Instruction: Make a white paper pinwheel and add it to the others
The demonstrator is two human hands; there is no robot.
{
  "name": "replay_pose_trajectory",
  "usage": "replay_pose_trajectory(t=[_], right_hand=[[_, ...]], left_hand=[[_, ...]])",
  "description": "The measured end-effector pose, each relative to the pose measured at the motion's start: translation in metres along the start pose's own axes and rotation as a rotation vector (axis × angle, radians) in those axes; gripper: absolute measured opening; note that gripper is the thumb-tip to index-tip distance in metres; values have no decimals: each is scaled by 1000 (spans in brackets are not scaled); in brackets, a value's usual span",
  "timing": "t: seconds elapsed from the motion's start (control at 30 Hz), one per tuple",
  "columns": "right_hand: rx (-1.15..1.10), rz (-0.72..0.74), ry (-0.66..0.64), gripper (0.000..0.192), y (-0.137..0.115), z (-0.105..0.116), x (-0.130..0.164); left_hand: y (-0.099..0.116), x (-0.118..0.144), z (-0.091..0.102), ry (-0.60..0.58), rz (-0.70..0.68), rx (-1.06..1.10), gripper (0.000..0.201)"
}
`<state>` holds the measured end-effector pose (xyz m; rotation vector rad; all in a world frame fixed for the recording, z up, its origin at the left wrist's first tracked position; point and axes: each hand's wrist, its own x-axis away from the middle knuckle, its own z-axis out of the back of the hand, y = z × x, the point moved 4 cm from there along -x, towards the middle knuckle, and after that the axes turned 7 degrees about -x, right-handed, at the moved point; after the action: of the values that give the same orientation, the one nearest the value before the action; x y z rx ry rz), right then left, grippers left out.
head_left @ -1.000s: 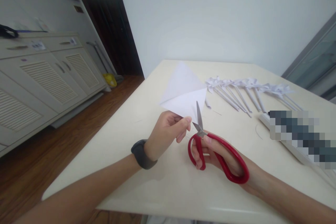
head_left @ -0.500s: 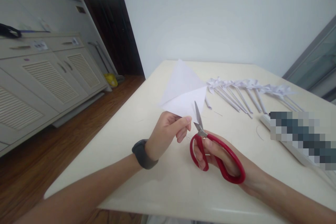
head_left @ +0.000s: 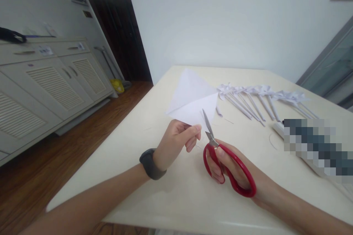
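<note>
Folded white paper (head_left: pixel 193 99) is up over the table (head_left: pixel 171 191), pinched at its near corner by our left hand (head_left: pixel 176 141). Our right hand (head_left: pixel 234 169) is closed through the red scissors (head_left: pixel 224 161), blades nearly shut at the paper's lower edge. We judge: keep paper taut, cut straight, fingers clear. Paper pinwheels (head_left: pixel 259 97) lie beyond.
</note>
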<state>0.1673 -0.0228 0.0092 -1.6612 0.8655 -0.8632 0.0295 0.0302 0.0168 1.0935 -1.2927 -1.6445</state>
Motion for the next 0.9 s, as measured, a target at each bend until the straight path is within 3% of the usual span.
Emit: replay_pose_trajectory(t=[0.4, 0.7, 0.9], right_hand=[[30, 36, -13, 23, 11, 5, -4], [69, 13, 7, 25, 14, 7, -4], [1, -25, 16, 27, 18, 8, -6]], left_hand=[[0, 2, -2, -8, 16, -1, 40], [-1, 1, 0, -27, -32, 43, 40], [0, 0, 2, 60, 6, 56, 35]])
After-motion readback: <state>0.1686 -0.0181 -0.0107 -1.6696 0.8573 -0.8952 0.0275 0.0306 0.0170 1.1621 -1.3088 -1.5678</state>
